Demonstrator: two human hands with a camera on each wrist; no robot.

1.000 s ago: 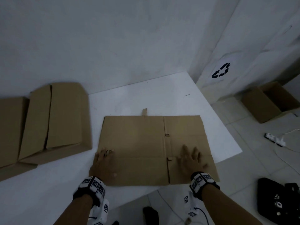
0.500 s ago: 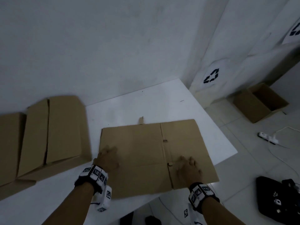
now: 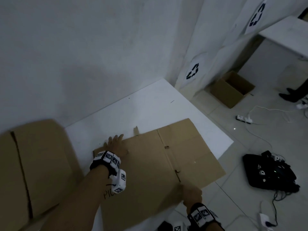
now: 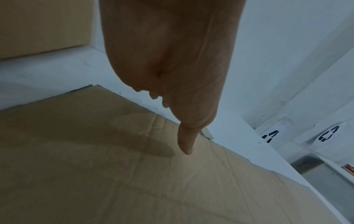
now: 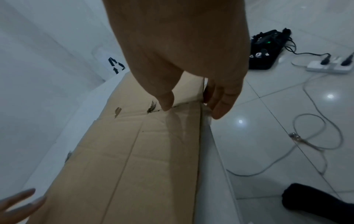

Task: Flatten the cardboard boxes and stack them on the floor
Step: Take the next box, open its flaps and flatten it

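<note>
On white surface [image 3: 150, 105], flattened cardboard box [image 3: 158, 164] lies flat, near-right corner overhanging edge; left hand [image 3: 116, 145] spread, fingers straight, at box's far-left corner; right hand [image 3: 191, 192] pinches near edge, thumb on top, fingers under; other flattened boxes [image 3: 36, 164] to left; open box [image 3: 231, 90] on floor far right.

I read hand-written dark letters, "PIC", on the flattened box [image 3: 150, 177] beside my left forearm; the rest is hidden. Black recycling arrows are printed on the white bag [image 3: 193, 70] by the wall and on a second sheet [image 3: 255, 15] higher up. The wristband tags [image 3: 108, 157] carry black-and-white square codes, not readable text.
</note>
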